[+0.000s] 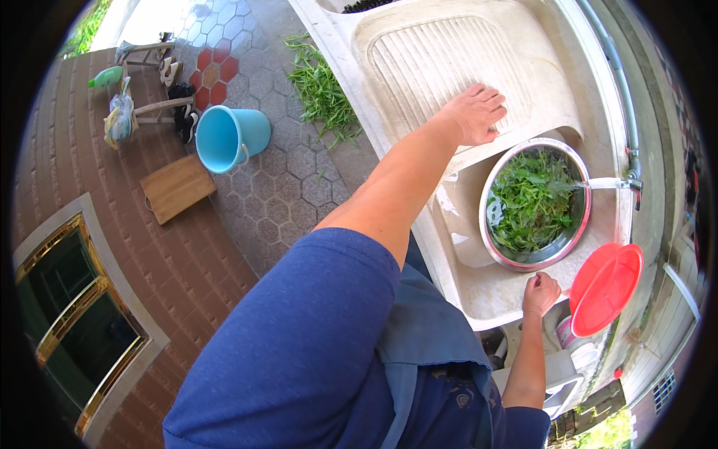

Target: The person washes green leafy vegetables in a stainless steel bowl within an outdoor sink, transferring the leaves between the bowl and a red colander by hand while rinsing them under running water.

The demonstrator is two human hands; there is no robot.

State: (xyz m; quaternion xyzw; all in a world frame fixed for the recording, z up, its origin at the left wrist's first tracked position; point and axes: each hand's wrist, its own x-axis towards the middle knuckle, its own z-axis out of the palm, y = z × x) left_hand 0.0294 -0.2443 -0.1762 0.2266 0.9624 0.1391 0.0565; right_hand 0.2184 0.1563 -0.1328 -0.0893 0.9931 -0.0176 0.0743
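My left hand (477,115) lies palm down on the ribbed washboard (432,62) of the pale sink, its fingers slightly spread and holding nothing. Below it in the view, a round metal basin (585,224) of water and leafy green stems (530,202) stands in the sink (493,306). Water runs into the basin from a tap (634,184) with a white spout piece. My right hand (541,292) is curled by the sink's near edge, just off the basin's rim, with no object visible in it. A red plastic basket (606,289) is to its right.
Loose green stems (322,92) lie on the paved floor beyond the sink's left edge. A light-blue bucket (233,138) and a wooden board (178,188) are farther left. Shoes and a bottle sit around a rack (162,104). A pipe (617,73) runs along the sink's back.
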